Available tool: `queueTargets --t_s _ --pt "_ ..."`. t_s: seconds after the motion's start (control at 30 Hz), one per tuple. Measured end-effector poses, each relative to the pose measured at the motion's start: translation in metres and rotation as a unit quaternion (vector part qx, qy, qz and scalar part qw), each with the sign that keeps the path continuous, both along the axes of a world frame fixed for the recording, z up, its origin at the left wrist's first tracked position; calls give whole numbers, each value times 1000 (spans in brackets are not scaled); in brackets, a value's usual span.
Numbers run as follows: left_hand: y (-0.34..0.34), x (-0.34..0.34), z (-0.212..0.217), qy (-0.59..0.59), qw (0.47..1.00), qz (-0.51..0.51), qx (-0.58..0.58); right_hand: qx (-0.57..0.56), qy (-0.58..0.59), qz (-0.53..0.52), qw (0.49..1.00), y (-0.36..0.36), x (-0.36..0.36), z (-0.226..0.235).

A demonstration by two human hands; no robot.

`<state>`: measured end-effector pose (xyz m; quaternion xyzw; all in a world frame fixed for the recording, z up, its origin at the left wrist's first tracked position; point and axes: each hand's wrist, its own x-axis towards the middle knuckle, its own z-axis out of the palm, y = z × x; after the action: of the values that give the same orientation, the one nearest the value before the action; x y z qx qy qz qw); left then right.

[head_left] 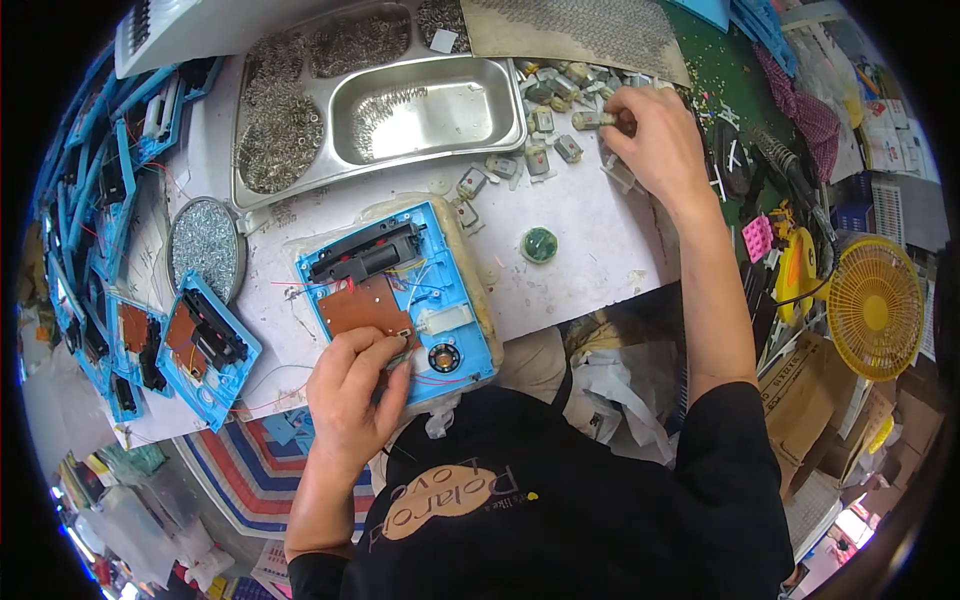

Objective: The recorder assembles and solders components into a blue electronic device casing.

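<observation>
A light-blue plastic casing (455, 290) lies open on the table in front of me. Inside it sit a brown circuit board (362, 306), a black mechanism (368, 255), a white plastic part (444, 319), a small round speaker (444, 357) and thin coloured wires. Over the casing's near left edge, my left hand (352, 392) is closed at the board's lower edge; whatever its fingertips pinch is too small to make out. At the far right, my right hand (658, 140) has its thumb and fingers closed around a small motor (590, 120) beside a pile of similar motors (538, 160).
Behind the casing stands a metal tray (345, 160) with many small metal parts. An oval dish of screws (205, 245) and several stacked blue casings (215, 365) are on the left. A round green container (538, 245) sits right of the casing. A yellow fan (875, 310) stands far right.
</observation>
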<state>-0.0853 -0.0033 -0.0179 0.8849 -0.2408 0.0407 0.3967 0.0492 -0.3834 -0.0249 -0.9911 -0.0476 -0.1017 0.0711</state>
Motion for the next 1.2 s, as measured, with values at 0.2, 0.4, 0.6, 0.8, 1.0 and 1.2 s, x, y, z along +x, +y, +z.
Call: queueTargets --t_s 0.2,0.4,0.6,0.8,1.0,1.2 --pt "-16 19 39 102 990 -1 -101 325 54 141 934 60 -57 34" --pt "-56 62 60 219 946 -224 -87 353 168 308 867 98 -105 68" --pt "-79 70 56 329 906 -228 -136 611 121 147 769 84 -135 49" --pt "-132 110 65 426 870 -224 -103 693 3 -10 721 61 -136 16" --pt "-175 262 2 -24 995 -32 93 808 20 -31 588 30 -116 -2" --pt "-203 283 0 -77 969 5 234 876 75 -9 476 23 -130 -19"
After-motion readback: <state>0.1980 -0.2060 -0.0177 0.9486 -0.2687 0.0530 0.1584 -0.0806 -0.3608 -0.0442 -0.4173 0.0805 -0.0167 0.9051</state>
